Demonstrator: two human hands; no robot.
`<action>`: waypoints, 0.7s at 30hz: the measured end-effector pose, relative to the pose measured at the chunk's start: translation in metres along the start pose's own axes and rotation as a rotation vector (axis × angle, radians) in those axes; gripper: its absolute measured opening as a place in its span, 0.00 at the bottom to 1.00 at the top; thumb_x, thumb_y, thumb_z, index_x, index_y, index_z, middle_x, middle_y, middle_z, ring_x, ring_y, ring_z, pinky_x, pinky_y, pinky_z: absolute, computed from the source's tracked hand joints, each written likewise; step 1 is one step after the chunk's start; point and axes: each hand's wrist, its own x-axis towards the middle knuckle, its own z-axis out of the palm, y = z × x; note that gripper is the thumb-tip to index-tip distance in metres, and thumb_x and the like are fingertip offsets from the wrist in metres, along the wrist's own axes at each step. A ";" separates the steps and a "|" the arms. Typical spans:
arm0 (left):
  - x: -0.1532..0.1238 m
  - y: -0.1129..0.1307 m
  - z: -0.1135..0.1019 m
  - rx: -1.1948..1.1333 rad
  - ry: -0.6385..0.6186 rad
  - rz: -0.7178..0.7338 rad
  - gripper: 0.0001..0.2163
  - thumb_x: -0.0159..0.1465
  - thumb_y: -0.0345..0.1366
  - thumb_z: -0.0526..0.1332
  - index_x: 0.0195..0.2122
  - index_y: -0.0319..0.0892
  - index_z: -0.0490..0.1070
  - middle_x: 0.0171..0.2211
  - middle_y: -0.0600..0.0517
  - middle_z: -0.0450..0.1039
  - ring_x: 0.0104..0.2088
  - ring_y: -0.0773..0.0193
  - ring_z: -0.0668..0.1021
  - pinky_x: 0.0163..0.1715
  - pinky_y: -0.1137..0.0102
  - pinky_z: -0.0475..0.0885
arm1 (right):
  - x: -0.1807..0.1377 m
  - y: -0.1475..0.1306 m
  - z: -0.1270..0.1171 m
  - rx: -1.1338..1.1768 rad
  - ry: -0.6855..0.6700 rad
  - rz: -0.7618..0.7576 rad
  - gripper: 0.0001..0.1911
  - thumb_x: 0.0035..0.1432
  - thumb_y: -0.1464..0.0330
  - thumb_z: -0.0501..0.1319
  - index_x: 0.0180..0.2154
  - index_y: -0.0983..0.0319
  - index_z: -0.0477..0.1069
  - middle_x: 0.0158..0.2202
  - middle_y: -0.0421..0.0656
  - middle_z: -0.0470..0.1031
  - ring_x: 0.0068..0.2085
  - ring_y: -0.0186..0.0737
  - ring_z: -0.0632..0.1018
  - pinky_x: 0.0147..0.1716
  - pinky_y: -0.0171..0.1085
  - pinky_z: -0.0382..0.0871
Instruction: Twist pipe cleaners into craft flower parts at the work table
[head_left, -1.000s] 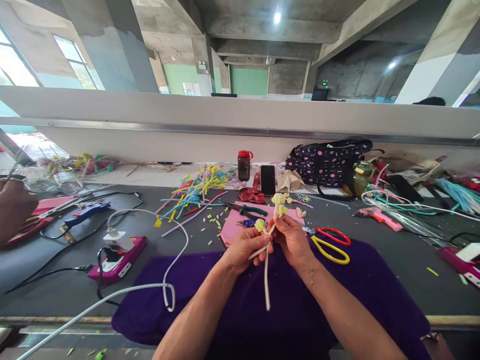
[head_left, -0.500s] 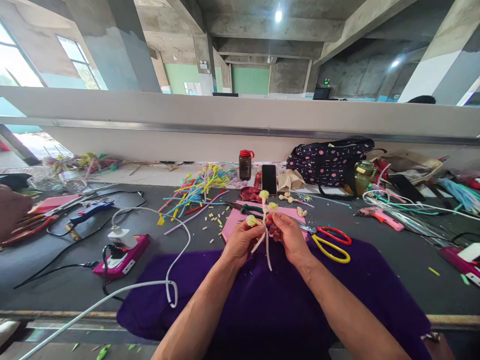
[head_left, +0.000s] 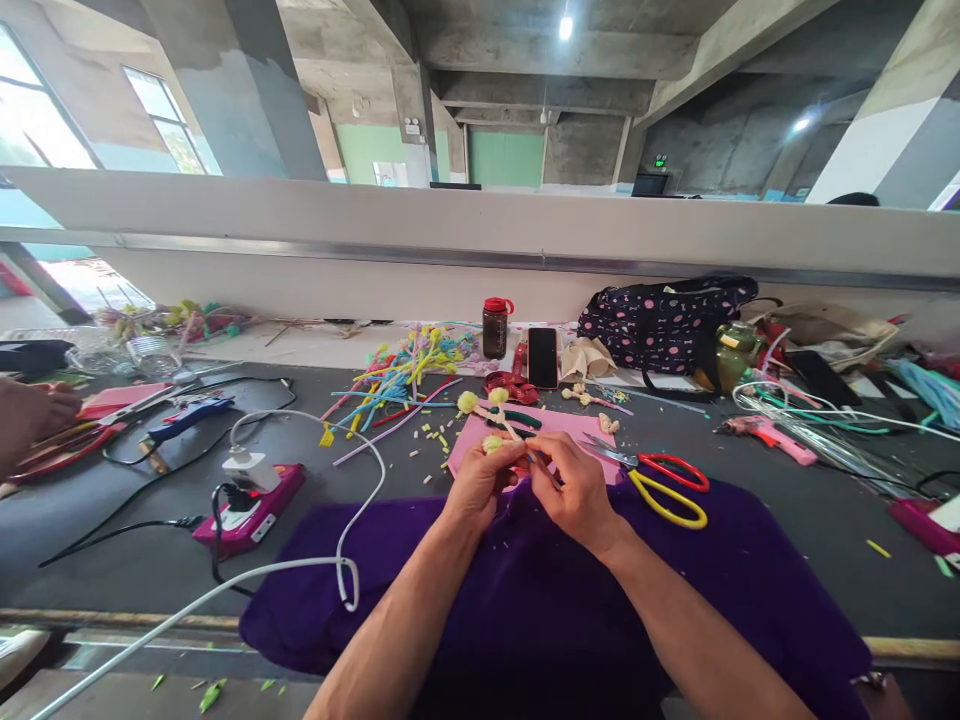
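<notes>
Fingers closed, my left hand (head_left: pixel 478 488) pinches a pipe-cleaner sprig (head_left: pixel 505 420) with pale yellow fuzzy balls at its tips. My right hand (head_left: pixel 576 492) meets it from the other side, thumb and fingertips pinched on the lower stems, which my fingers mostly hide. The sprig leans up and left above a pink sheet (head_left: pixel 469 440). Behind it, pliers with green handles (head_left: pixel 523 420) lie on the sheet. Scissors (head_left: pixel 667 488) with one red and one yellow handle lie beside my right hand, their blades slightly apart. A purple cloth (head_left: pixel 337 530) spreads under my forearms.
Coloured pipe cleaners (head_left: pixel 409 375) are heaped behind, left of a dark bottle (head_left: pixel 495 330) and a phone (head_left: pixel 543 358). A white cable (head_left: pixel 379 470) runs from a magenta power strip (head_left: pixel 274 505). Another person's hand (head_left: pixel 37 415) is at far left. A patterned bag (head_left: pixel 667 325) stands back right.
The sprig has tipped from upright to leaning left, its balls now further left. My right hand has closed in on the lower stems, which hung free below before.
</notes>
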 end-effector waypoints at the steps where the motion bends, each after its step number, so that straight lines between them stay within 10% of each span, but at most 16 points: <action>1: 0.000 0.000 0.000 0.014 0.000 0.005 0.09 0.49 0.34 0.65 0.28 0.37 0.67 0.23 0.53 0.71 0.21 0.72 0.72 0.16 0.79 0.61 | 0.000 0.002 0.000 -0.005 0.003 0.000 0.14 0.54 0.75 0.52 0.43 0.60 0.65 0.39 0.46 0.71 0.41 0.40 0.72 0.40 0.39 0.67; 21: -0.006 0.016 0.000 0.193 -0.071 -0.021 0.11 0.47 0.34 0.65 0.33 0.37 0.72 0.26 0.50 0.72 0.26 0.67 0.73 0.21 0.77 0.63 | 0.003 0.005 -0.008 0.013 0.019 0.076 0.08 0.57 0.70 0.52 0.36 0.60 0.69 0.32 0.44 0.72 0.34 0.38 0.73 0.34 0.36 0.66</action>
